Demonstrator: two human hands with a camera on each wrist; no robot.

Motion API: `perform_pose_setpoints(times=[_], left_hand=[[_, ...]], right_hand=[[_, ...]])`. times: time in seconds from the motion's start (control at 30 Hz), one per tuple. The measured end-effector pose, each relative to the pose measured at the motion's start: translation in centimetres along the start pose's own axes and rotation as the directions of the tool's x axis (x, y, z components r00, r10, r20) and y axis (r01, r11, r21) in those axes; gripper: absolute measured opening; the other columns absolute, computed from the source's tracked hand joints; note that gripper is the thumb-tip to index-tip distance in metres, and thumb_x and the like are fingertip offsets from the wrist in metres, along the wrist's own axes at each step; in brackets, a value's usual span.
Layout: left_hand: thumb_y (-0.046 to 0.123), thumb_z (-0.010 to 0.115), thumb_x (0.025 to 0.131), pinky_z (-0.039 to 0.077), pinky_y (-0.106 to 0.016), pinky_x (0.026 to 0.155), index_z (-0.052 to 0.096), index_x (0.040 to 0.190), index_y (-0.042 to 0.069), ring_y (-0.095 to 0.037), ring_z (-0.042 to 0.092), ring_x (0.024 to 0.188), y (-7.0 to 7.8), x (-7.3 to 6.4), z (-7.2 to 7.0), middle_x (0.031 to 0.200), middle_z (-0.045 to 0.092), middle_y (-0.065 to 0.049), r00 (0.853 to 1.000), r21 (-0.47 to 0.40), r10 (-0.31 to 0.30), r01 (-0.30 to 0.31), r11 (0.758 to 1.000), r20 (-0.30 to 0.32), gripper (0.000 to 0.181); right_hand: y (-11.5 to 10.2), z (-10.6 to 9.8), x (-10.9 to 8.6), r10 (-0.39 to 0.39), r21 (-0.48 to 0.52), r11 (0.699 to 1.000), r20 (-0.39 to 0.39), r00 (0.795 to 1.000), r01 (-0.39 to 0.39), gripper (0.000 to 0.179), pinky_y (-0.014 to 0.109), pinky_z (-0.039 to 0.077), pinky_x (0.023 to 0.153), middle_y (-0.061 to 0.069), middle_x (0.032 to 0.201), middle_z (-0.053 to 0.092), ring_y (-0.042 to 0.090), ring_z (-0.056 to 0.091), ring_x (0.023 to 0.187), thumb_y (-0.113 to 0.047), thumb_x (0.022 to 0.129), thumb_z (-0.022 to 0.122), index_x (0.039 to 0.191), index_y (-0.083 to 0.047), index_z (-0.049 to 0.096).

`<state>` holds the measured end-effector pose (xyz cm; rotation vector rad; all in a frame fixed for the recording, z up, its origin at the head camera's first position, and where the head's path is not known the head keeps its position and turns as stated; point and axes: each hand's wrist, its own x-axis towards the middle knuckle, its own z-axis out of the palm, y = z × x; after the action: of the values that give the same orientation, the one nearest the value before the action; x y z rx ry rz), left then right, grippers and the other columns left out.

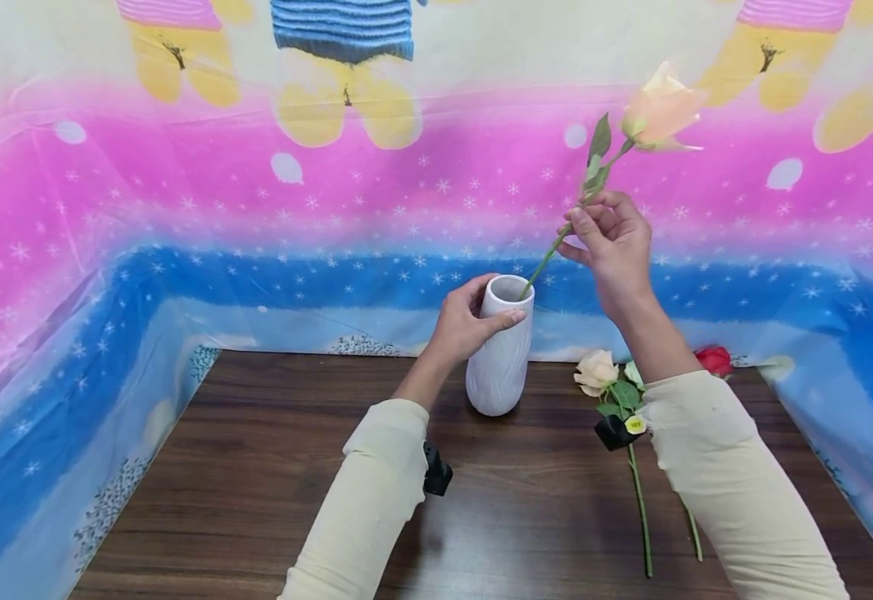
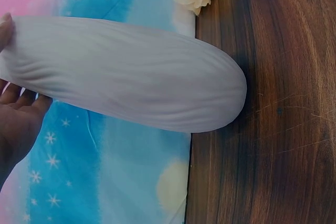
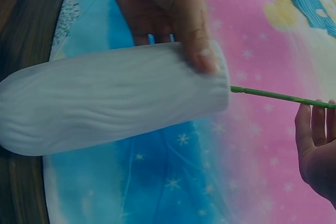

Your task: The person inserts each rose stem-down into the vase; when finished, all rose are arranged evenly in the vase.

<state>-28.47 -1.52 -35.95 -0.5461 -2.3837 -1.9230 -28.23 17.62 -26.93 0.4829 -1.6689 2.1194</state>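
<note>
A tall white vase [image 1: 498, 367] with a wavy ribbed surface stands on the table, close to its far edge. My left hand [image 1: 466, 321] grips it near the rim, thumb across the front and fingers behind. Up to the right, my right hand [image 1: 616, 246] pinches the green stem of a peach rose [image 1: 661, 112] between thumb and fingers. The stem slants down to the left, its lower end just inside the vase mouth. In the right wrist view the stem [image 3: 273, 95] enters past the rim; the part inside is hidden.
On the dark wooden table [image 1: 294, 483], right of the vase, lie a pale peach rose [image 1: 596, 372] and a red rose [image 1: 714, 360], partly behind the right forearm. Two green stems point toward the near side. A patterned cloth [image 1: 376, 208] hangs behind the table.
</note>
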Motion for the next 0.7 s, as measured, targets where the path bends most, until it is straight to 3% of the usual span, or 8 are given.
perform_pose_setpoints(times=[0.7], left_hand=[[0.02, 0.08, 0.089, 0.054, -0.045, 0.107, 0.054, 0.145, 0.012, -0.027, 0.064, 0.126, 0.1, 0.0, -0.1, 0.136, 0.064, -0.011, 1.0, -0.007, 0.01, -0.01, 1.0, 0.008, 0.063]], right_hand=[[2.5, 1.0, -1.1, 0.091, -0.202, 0.977, 0.114, 0.989, -0.067, 0.022, 0.021, 0.062, 0.076, -0.013, 0.092, 0.072, 0.003, 0.07, 0.086, -0.003, 0.102, 0.057, 0.102, -0.025, 0.062]])
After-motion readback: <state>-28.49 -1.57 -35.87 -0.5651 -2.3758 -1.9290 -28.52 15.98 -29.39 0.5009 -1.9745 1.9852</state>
